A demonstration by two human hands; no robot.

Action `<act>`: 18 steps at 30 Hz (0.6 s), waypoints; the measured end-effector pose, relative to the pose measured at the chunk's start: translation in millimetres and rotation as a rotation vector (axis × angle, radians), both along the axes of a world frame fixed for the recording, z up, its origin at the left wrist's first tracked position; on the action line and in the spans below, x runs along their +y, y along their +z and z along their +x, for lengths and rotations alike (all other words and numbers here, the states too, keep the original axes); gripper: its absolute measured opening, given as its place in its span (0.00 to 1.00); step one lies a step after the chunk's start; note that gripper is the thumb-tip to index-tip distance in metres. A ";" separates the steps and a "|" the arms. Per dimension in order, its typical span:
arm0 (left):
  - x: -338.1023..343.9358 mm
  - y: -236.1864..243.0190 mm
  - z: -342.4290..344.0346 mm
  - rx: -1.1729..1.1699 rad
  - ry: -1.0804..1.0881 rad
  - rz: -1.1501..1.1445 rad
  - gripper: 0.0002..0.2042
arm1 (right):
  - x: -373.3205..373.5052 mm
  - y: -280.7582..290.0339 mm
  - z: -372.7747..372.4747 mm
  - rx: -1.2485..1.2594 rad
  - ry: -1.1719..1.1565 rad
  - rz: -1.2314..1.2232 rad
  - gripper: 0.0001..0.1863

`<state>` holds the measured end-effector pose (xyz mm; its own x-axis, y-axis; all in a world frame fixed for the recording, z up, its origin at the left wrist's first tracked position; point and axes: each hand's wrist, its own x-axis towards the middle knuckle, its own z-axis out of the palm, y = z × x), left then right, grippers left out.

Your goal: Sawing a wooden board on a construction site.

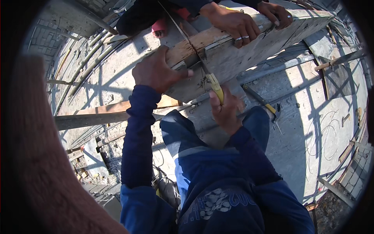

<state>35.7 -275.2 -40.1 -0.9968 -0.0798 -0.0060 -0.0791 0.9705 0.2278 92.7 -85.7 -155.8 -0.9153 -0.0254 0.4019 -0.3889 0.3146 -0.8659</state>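
A handsaw (215, 86) with a yellow handle is gripped in my right hand (227, 109). Its long thin blade runs away from me, across the top edge of a wooden formwork panel (249, 52) that stands on its side, and sits in a cut there. My left hand (157, 72) clasps the panel's top edge just left of the blade, thumb toward the cut. Farther right, a co-worker's two hands (238, 28) rest on the same edge, rings on their fingers.
A claw hammer (265, 103) with a black and yellow handle lies on the concrete floor to the right. Long pipes (83, 64) and timber planks (105, 109) lie on the left. Loose wire (325, 134) and a sheet of board (337, 78) are at the right.
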 end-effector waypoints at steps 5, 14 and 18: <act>-8.6 -4.1 3.9 -0.002 0.020 -0.026 0.43 | 2.9 38.3 -1.0 -0.145 0.074 0.089 0.16; -13.1 1.2 -4.2 -0.047 -0.030 -0.066 0.44 | 85.0 80.1 121.4 -0.390 0.077 0.135 0.17; -9.6 -1.4 -1.3 -0.035 0.007 -0.051 0.47 | 72.7 67.5 104.7 -0.387 0.093 0.067 0.18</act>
<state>34.4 -284.8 -41.5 -0.9955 -0.0876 -0.0368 -0.0927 0.9802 0.1749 197.4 -13.0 -88.3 -0.9912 -0.1301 0.0229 -0.0679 0.3537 -0.9329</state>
